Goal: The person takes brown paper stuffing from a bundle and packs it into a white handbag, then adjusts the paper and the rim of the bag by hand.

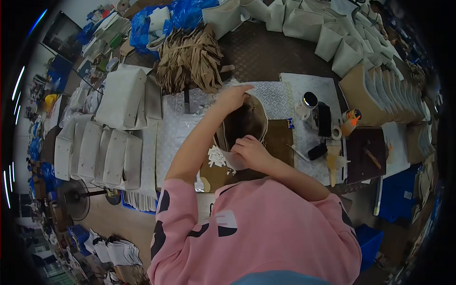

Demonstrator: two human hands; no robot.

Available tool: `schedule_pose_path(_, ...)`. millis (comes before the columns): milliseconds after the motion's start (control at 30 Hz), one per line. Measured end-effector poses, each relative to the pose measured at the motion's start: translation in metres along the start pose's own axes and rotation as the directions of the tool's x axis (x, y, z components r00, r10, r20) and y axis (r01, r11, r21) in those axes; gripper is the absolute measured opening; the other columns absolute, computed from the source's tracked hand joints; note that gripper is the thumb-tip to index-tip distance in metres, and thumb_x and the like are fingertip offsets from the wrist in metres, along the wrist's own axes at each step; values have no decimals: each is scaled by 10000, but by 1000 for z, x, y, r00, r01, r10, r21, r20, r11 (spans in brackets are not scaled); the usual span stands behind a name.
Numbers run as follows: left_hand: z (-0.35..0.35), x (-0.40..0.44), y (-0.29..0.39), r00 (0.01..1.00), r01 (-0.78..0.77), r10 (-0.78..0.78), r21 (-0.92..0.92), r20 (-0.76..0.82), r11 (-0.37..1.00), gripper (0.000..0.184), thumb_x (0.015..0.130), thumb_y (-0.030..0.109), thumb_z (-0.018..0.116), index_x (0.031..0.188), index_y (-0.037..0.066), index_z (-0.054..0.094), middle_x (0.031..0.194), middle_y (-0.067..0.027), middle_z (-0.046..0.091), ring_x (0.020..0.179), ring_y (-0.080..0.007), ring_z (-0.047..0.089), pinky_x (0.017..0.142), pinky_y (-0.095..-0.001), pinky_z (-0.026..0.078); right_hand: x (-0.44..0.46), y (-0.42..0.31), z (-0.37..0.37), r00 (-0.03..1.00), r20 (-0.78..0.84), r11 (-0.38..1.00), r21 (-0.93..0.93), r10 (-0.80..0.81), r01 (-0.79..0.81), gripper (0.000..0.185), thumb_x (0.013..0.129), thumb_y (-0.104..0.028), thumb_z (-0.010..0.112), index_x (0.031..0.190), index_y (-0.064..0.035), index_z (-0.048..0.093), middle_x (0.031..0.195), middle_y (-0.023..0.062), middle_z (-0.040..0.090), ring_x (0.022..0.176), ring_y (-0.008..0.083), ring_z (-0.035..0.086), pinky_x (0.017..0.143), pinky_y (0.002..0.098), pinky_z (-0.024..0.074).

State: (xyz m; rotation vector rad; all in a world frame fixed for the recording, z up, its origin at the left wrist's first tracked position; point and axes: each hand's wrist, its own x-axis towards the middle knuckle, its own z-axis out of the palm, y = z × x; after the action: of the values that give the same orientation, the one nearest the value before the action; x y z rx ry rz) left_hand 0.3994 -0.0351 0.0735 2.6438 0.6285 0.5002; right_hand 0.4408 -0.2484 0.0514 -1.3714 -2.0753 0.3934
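Observation:
An open bag-like piece (258, 110) with a pale rim and a dark brown inside stands on the brown board (281, 137) in front of me. My left hand (232, 99) is closed on its far left rim, fingers bent over the edge. At the near rim, my right hand (251, 151) pinches the edge, with some fingertips hidden inside the opening. Small white strips (217, 156) lie in a loose pile left of the bag's near end, and a few tiny pieces lie just below it.
Stacked pale bags (121, 97) stand at the left, with a brown paper bundle (189, 59) behind. On the right are a jar (309, 100), an orange bottle (350, 121), a black brush (317, 151) and a hammer (373, 157). More pale bags (332, 40) line the back right.

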Motion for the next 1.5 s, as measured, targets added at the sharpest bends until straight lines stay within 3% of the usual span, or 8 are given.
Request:
schedule_pose_path(33, 0, 3, -2, 976, 80, -77, -5, 206, 997, 254, 871, 172, 602, 1092, 81, 691, 1008, -188, 684, 986, -367, 631, 853, -447, 494, -2, 0, -3, 1000, 15, 1000, 10, 7, -7, 127, 759, -94, 665, 885, -108, 658, 851, 46, 557, 912, 242, 573, 937, 417, 409)
schedule_pose_path(167, -50, -14, -6, 990, 137, -137, 29, 19, 990, 290, 837, 108, 552, 1083, 98, 707, 912, -225, 669, 869, -399, 642, 788, -452, 509, -12, 3, -56, 995, 17, 992, -79, -101, 102, 89, 765, -121, 679, 850, -120, 653, 846, 25, 572, 949, 218, 571, 1043, 448, 359)
schedule_pose_path(500, -137, -151, 4, 815, 493, -545, 256, 198, 831, 302, 801, 97, 534, 1048, 88, 709, 925, -239, 679, 890, -403, 650, 812, -457, 516, 18, 86, -135, 970, 120, 935, -264, -214, 239, 121, 754, -31, 645, 804, -141, 650, 933, -19, 635, 1142, 213, 530, 1126, 469, 301)
schedule_pose_path(600, -104, -180, -39, 785, 515, -521, 114, 335, 850, 365, 796, 66, 536, 1134, 69, 675, 1071, -207, 678, 1023, -329, 648, 893, -390, 494, 27, 103, -108, 959, 167, 941, -216, -227, 260, 156, 752, 5, 627, 828, -126, 666, 940, 1, 641, 1113, 228, 550, 1046, 425, 385)
schedule_pose_path(733, -67, -191, -71, 863, 505, -384, -550, 328, 666, 429, 802, 6, 562, 1227, -5, 617, 1126, -154, 668, 1071, -220, 623, 922, -306, 466, 38, 86, -88, 999, 15, 994, -93, -49, 50, 270, 748, 0, 635, 996, -103, 667, 975, 46, 641, 1022, 263, 601, 861, 395, 495)
schedule_pose_path(933, -63, -178, -69, 864, 501, -458, -259, 210, 826, 317, 878, 143, 633, 1168, 19, 666, 1017, -173, 711, 947, -273, 680, 845, -342, 505, 60, 66, -42, 969, 40, 967, 72, 243, -245, 465, 802, -36, 589, 1262, -97, 552, 1103, 115, 592, 962, 320, 629, 815, 404, 509)
schedule_pose_path(1233, -63, -169, -61, 884, 456, -442, -77, 150, 886, 274, 881, 165, 634, 1118, 39, 689, 988, -171, 711, 912, -293, 684, 824, -358, 509, 80, 60, 22, 999, 48, 780, -625, 11, 21, 211, 792, -66, 580, 984, -20, 654, 1005, 103, 607, 972, 256, 619, 889, 357, 467)
schedule_pose_path(1500, -53, -151, -61, 918, 373, -370, 2, 142, 928, 253, 839, 206, 661, 1039, 63, 721, 947, -181, 700, 903, -356, 665, 807, -403, 513, 75, 57, 14, 992, 102, 933, -360, 69, -27, 100, 792, -23, 564, 875, 15, 606, 959, 153, 577, 908, 325, 641, 750, 412, 552)
